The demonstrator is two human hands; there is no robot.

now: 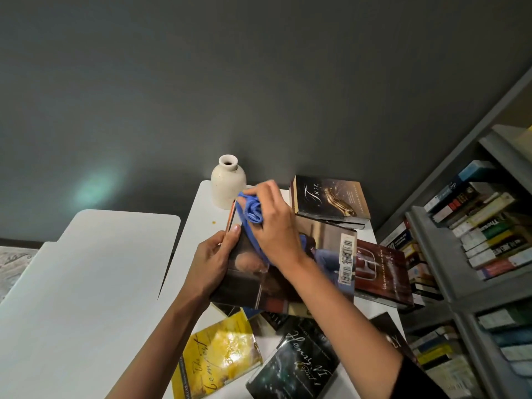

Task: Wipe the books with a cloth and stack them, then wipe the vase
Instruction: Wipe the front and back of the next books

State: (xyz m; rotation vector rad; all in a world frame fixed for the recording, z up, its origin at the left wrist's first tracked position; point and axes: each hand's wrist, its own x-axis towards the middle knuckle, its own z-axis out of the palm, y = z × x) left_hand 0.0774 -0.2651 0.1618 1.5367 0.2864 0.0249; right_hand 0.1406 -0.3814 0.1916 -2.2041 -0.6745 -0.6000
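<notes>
My left hand (213, 260) grips the left edge of a large glossy book (325, 272) held above the white table (201, 203). My right hand (273, 223) holds a bunched blue cloth (250, 211) against the book's far left corner. A cream ceramic vase (228, 182) stands upright at the table's back edge, just behind the cloth. Other books lie around: a dark one with a gold wing (331, 198) at the back right, a dark red one (380, 273) to the right, a yellow one (216, 355) and a black one (296, 364) in front.
A second white table (86, 283) stands to the left, separated by a narrow gap. A grey bookshelf (460, 254) packed with several books fills the right side. A dark grey wall rises behind the tables.
</notes>
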